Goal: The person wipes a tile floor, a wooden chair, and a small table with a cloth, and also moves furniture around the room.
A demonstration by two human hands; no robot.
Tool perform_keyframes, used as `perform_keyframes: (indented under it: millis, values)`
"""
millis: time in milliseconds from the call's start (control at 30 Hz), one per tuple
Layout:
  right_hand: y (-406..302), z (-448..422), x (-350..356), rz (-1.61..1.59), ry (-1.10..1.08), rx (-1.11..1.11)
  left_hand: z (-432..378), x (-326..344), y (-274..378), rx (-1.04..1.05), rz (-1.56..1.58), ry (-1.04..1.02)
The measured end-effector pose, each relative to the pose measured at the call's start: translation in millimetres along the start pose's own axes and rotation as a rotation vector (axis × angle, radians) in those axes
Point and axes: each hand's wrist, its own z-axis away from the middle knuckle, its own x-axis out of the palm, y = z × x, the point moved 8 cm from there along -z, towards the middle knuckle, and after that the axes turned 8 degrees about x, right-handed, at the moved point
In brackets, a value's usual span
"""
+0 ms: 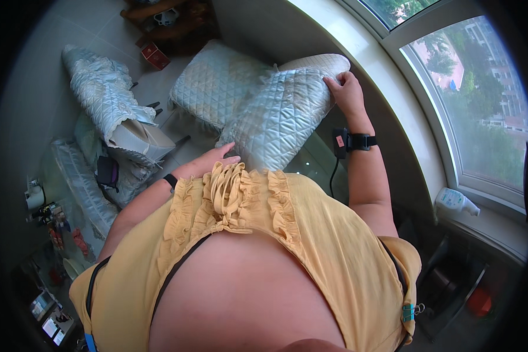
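Observation:
A pale blue quilted cushion cover (286, 116) with a diamond stitch lies slanted in front of me. My right hand (348, 93) pinches its upper right corner between thumb and fingers. At the lower left edge of the cover is my left hand (213, 159), its thumb and fingers apart; whether it touches the fabric I cannot tell. Behind the cover sits another quilted cushion (220, 81) in the same pale blue. A white quilted piece (319, 62) shows past the cover's far edge.
A chair with a ruffled blue quilted cover (99, 88) stands at the left, and an open cardboard box (143, 138) is at its near end. A red box (155, 56) is on the tiled floor. To the right, a white bottle (456, 202) lies on the window sill (378, 83).

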Motion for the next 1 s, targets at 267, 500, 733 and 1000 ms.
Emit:
perform_keyframes:
  millis: [267, 500, 733, 1000]
  values:
    - [-10.2, 34.4, 7.4, 0.028, -0.219, -0.149, -14.3, 66.5, -6.0, -0.014, 0.33, 0.086]
    - [-56.3, 15.4, 1.2, 0.145, -0.116, -0.525, 29.3, 59.8, -39.1, 0.055, 0.324, 0.426]
    - [-59.9, -70.8, -34.8, 0.453, 0.184, -0.536, 95.1, 53.6, 4.4, 0.107, 0.32, 1.041]
    - [-73.8, -52.7, -9.1, 0.33, -0.116, -0.869, 36.9, 109.4, 72.5, 0.298, 0.15, 1.165]
